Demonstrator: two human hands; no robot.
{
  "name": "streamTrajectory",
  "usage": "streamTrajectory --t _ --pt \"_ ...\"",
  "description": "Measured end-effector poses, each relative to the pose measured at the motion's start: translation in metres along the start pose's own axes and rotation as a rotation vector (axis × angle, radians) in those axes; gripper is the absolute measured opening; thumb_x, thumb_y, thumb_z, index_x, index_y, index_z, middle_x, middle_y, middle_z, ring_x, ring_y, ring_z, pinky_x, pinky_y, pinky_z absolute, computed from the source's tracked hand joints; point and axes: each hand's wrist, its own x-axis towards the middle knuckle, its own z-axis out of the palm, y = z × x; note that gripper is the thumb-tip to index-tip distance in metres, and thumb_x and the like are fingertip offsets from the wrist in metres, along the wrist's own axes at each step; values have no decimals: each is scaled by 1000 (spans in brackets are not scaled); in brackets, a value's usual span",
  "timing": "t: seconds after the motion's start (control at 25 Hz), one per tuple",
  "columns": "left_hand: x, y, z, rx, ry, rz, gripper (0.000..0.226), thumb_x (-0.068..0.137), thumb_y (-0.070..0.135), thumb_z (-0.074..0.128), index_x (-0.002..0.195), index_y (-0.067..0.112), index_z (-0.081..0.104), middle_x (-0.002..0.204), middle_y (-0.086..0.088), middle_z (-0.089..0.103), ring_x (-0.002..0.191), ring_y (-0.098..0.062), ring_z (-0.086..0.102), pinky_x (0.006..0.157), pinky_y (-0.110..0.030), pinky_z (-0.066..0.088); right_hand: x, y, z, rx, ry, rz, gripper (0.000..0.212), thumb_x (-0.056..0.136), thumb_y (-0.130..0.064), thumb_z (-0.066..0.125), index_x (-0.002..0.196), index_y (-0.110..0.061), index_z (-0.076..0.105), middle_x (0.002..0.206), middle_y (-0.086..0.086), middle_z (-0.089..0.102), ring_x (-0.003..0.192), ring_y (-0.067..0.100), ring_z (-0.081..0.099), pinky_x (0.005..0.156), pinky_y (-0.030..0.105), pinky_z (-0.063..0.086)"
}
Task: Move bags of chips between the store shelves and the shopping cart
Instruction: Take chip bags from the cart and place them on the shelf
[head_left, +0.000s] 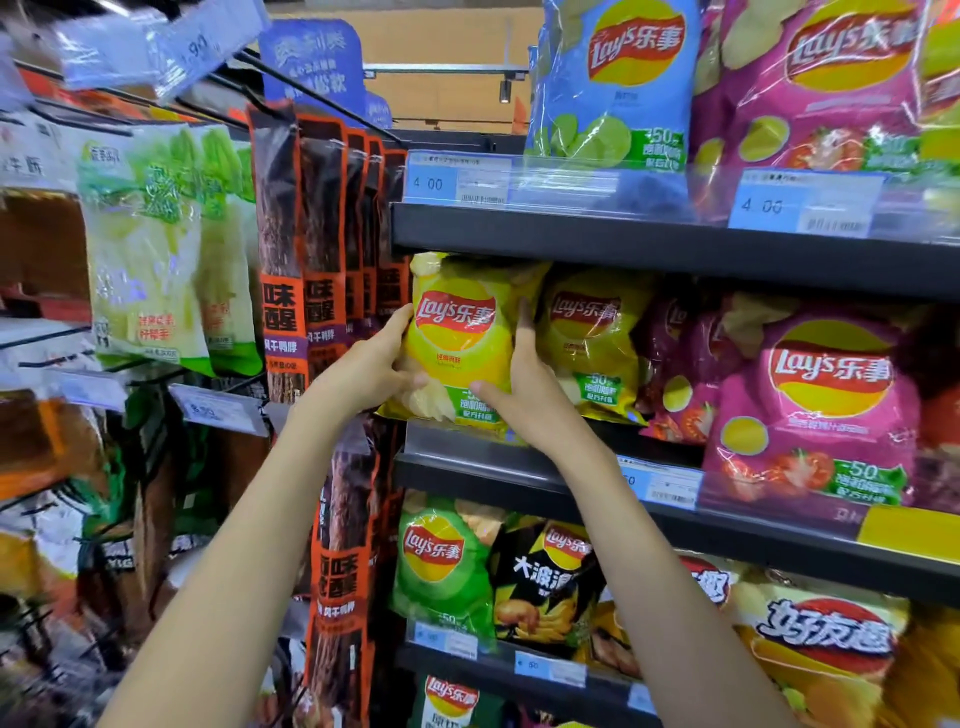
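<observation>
- Far left: pale green snack packets (145, 244) hang from pegs, blurred, with a row of tall orange-and-black packets (322, 234) hanging just to their right.
- Left of centre: the person's left hand (363, 369) reaches up to the middle shelf (753, 530). Its fingers are curled along the left edge of a yellow bag of chips (462, 338), with the thumb pressed on the lower front.
- Centre: the yellow bag stands upright at the left end of the middle shelf, its base at the shelf's front lip. It cannot be told whether it is going in or coming out.
- Just right of it: the right hand (524, 384) grips the bag's right edge, fingers straight and close together along the side, thumb across the lower front.
- The bag looks puffed with air, so it is probably very light, soft and crinkly, with slick film and brittle contents. Holding both side edges lightly, as here, seems safest; squeezing the middle could crush the chips.
- Right: a second yellow bag (592, 338) stands touching the held one, then pink bags (826, 410).
- No shopping cart is in view.
</observation>
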Motion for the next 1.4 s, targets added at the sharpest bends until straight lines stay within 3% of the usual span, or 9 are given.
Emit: streamTrajectory --t 0.12,0.32,0.52,0.6,0.76,0.96,1.16,1.24,1.4 --pt "2 3 1 -29 -26 -17 99 87 15 73 153 43 5 138 -6 56 122 -29 54 106 -50 44 7 -6 0 -68 -18 3 102 96 -19 62 153 -30 -21 160 6 25 144 28 29 114 43 29" --pt "5 6 -1 -70 -1 -27 100 86 5 72 154 38 7 132 -8 58 120 -28 56 106 -49 44 17 -10 1 -116 -22 19 100 95 -16 63 154 -29 -17 155 13 33 140 34 35 112 44 31" --pt "-9 21 9 64 28 -52 95 91 13 69 157 33 3 135 -14 55 120 -30 54 99 -33 42 4 -6 -4 -149 -32 40 103 94 -18 64 154 -30 -19 157 11 29 143 32 30 112 41 29" --pt "-16 28 8 123 52 -63 93 91 16 69 157 30 5 136 -17 54 122 -34 53 99 -36 42 -2 -5 -6 -183 -63 27 103 94 -20 65 155 -27 -18 158 11 27 144 32 29 113 41 29" --pt "-35 41 5 300 107 -81 86 86 28 74 154 20 21 135 -16 56 123 -37 53 101 -51 45 -22 -7 -10 -232 -37 20 92 96 -26 62 156 -17 -7 161 9 22 144 31 29 113 42 29" --pt "-91 45 -2 500 268 -39 67 91 29 66 149 18 35 133 -14 53 125 -36 50 97 -50 47 -68 -19 -3 -307 119 -192 63 98 -22 56 151 -16 23 149 7 33 133 30 40 103 44 39" --pt "-181 25 -25 548 376 -22 46 97 24 56 142 22 45 130 -6 53 117 -28 54 80 -41 50 -96 -58 36 -346 -21 -336 47 97 -24 57 141 -15 41 141 8 42 129 30 40 101 42 39" --pt "-222 9 -40 624 389 -75 44 99 24 55 142 24 44 128 -5 54 113 -27 55 70 -39 52 -111 -81 61 -326 -74 -398 44 97 -24 58 137 -13 44 134 9 48 123 30 46 99 41 41" --pt "-311 -35 -71 726 332 -262 43 100 25 53 142 25 44 131 -2 53 116 -25 53 65 -37 50 -149 -125 130 -337 -225 -497 46 100 -27 54 141 -11 39 134 11 46 122 32 46 96 43 45"
